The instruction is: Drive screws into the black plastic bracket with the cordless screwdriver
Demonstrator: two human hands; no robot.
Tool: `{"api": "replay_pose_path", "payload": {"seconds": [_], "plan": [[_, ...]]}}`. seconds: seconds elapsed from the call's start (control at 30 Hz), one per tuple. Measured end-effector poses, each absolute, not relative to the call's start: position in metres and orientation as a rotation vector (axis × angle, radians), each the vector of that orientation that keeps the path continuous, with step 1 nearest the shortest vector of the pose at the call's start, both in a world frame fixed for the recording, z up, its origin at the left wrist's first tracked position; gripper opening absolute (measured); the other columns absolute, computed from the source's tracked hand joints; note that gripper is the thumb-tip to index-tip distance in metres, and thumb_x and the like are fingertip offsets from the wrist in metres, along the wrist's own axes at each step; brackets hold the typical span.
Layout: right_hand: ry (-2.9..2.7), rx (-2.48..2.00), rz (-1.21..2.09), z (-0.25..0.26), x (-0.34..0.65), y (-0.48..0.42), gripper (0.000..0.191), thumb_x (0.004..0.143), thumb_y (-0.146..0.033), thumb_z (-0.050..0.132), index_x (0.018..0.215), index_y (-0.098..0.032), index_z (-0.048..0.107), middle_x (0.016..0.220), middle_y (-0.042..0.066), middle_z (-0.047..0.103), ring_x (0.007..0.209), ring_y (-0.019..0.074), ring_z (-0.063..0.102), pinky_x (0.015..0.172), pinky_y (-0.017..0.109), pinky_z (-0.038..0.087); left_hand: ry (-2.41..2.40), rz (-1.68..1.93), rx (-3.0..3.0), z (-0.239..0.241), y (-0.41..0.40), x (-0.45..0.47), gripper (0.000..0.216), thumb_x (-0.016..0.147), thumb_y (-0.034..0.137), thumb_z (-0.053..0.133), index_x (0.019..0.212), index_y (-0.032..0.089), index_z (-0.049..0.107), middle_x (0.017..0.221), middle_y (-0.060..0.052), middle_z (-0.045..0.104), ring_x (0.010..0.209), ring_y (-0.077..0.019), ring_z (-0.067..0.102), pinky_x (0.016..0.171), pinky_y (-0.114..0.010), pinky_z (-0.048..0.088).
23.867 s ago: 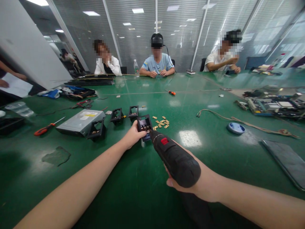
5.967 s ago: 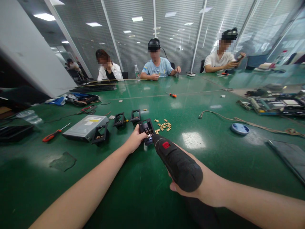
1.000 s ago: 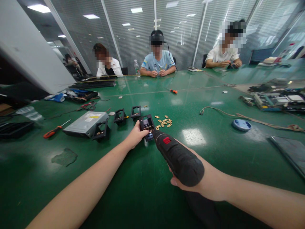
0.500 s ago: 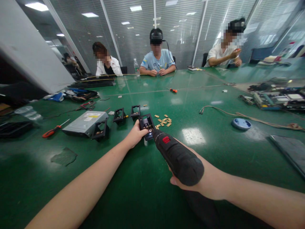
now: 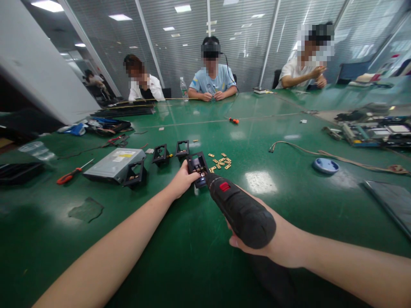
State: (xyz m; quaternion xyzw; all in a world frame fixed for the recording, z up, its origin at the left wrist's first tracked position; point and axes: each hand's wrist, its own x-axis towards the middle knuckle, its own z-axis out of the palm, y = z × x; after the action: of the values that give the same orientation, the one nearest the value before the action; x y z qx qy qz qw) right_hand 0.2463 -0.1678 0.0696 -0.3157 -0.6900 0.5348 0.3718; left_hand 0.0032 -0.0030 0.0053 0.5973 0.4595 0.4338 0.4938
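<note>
My left hand grips a small black frame part standing on the green table, fingers wrapped round its left side. My right hand is closed round the thick black handle of an electric screwdriver with a red mark. The tool's tip points into the frame's opening, where small brass pieces show. Several loose brass plates lie just right of the frame.
Three more black frames and a silver drive box sit to the left, with a red screwdriver. A blue disc, a cable and circuit boards lie right. Three people sit at the far side.
Almost nothing has moved: both hands keep the same hold on the frame and the tool. The view shifts slightly, and the person at the far right has raised a hand.
</note>
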Motion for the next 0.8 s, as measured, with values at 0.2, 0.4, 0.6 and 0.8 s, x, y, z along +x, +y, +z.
{"api": "replay_pose_path", "payload": {"seconds": [0.2, 0.4, 0.6, 0.8], "plan": [[-1.761, -0.844, 1.407, 0.0688, 0.2473, -0.1682, 0.103, 0.074, -0.017, 0.080, 0.156, -0.025, 0.018, 0.095, 0.001, 0.061, 0.084, 0.0196, 0.061, 0.080, 0.034, 0.052, 1.109, 1.049, 1.454, 0.0039, -0.0024, 0.0020, 0.053, 0.066, 0.023, 0.074, 0.113, 0.020, 0.051, 0.105, -0.001, 0.062, 0.097, -0.0196, 0.061, 0.096, -0.040, 0.048], [-1.742, -0.814, 1.399, 0.0682, 0.2463, -0.1677, 0.101, 0.074, -0.016, 0.079, 0.155, -0.027, 0.020, 0.097, 0.001, 0.060, 0.084, 0.0186, 0.060, 0.077, 0.032, 0.051, 1.122, 1.055, 1.473, 0.0042, -0.0018, 0.0023, 0.053, 0.066, 0.024, 0.073, 0.114, 0.019, 0.051, 0.104, -0.002, 0.062, 0.097, -0.0201, 0.060, 0.094, -0.039, 0.048], [-1.721, -0.850, 1.454, 0.0695, 0.2459, -0.1668, 0.100, 0.074, -0.014, 0.079, 0.155, -0.027, 0.020, 0.095, 0.000, 0.060, 0.082, 0.0179, 0.059, 0.075, 0.031, 0.051, 1.132, 1.053, 1.474, 0.0105, -0.0068, 0.0059, 0.053, 0.065, 0.023, 0.072, 0.114, 0.019, 0.051, 0.106, -0.002, 0.062, 0.097, -0.0190, 0.060, 0.096, -0.038, 0.048], [-1.738, -0.843, 1.436, 0.0723, 0.2472, -0.1676, 0.099, 0.074, -0.013, 0.078, 0.154, -0.025, 0.020, 0.096, 0.001, 0.060, 0.083, 0.0182, 0.060, 0.077, 0.031, 0.052, 1.144, 1.043, 1.483, 0.0113, -0.0069, 0.0057, 0.054, 0.065, 0.024, 0.072, 0.114, 0.020, 0.050, 0.107, -0.002, 0.062, 0.098, -0.0197, 0.060, 0.098, -0.039, 0.047]]}}
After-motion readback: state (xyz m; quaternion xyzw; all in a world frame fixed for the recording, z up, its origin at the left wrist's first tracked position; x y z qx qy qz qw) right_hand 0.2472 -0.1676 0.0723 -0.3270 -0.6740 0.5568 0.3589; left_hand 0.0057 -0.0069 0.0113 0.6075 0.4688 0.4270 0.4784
